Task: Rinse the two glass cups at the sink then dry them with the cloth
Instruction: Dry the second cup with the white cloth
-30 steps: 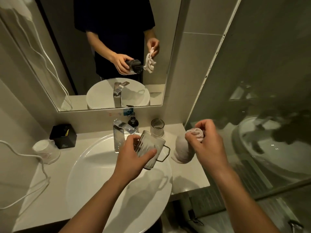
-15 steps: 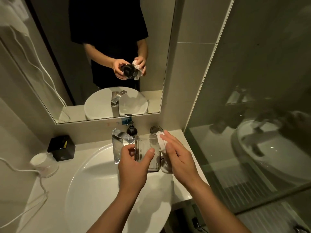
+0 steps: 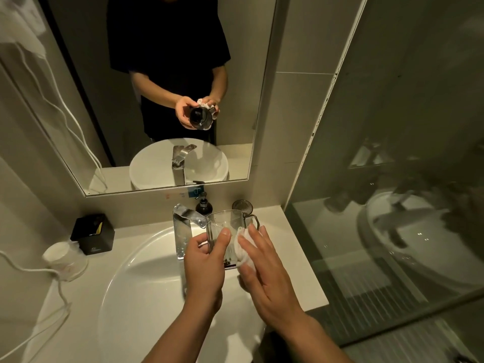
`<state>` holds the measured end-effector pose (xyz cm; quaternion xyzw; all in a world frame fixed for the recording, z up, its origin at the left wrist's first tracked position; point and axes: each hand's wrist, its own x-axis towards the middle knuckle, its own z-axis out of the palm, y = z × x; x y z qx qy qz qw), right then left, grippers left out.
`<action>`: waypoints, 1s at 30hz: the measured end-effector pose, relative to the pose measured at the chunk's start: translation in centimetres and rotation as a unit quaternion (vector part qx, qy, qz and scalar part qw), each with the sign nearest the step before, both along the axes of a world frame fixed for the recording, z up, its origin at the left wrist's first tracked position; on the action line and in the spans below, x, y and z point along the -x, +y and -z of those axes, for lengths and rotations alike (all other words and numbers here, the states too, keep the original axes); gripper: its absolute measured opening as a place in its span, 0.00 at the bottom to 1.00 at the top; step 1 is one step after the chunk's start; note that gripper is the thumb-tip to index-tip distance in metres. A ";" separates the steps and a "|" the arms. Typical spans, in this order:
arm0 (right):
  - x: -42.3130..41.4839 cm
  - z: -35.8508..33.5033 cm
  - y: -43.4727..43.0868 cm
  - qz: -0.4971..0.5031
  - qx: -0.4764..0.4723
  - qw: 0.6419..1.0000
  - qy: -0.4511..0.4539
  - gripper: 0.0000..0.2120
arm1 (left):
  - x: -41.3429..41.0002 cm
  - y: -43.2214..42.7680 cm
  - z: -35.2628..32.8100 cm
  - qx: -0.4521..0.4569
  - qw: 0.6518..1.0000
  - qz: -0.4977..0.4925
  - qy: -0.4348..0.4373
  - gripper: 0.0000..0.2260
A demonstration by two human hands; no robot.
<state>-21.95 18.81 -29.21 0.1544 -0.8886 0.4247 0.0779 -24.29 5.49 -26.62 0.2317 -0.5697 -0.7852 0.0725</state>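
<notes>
My left hand grips a clear glass cup with a handle above the back of the white sink basin. My right hand presses a white cloth flat against the cup's right side, fingers stretched out over it. The second glass cup, ribbed, stands on the counter behind, near the wall, partly hidden by the held cup.
A steel tap and a dark soap pump bottle stand behind the basin. A black box and a wrapped cup with a white cable sit on the left counter. A glass partition bounds the right.
My right hand has brought the cloth from the right over to the held cup and laid it against the cup's side. The cup has turned more upright.
</notes>
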 end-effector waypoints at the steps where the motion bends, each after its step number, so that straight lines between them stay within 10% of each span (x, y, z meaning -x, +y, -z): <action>1: 0.0 0.0 0.0 0.010 0.009 1.000 0.005 0.24 | -0.2 0.1 -0.1 -0.004 1.000 0.009 0.002 0.12; 16: 2.6 -4.7 0.3 0.160 0.279 0.946 0.029 0.21 | -0.3 0.6 -1.8 0.033 0.996 0.069 0.042 0.37; 25: 2.6 -6.0 1.1 0.069 0.327 0.936 -0.105 0.19 | -0.2 -0.9 -2.1 -0.001 0.984 0.176 0.040 0.12; 30: 1.7 -5.4 0.7 0.020 0.285 0.951 -0.118 0.24 | -0.3 -0.8 -2.3 0.014 0.975 0.213 0.053 0.20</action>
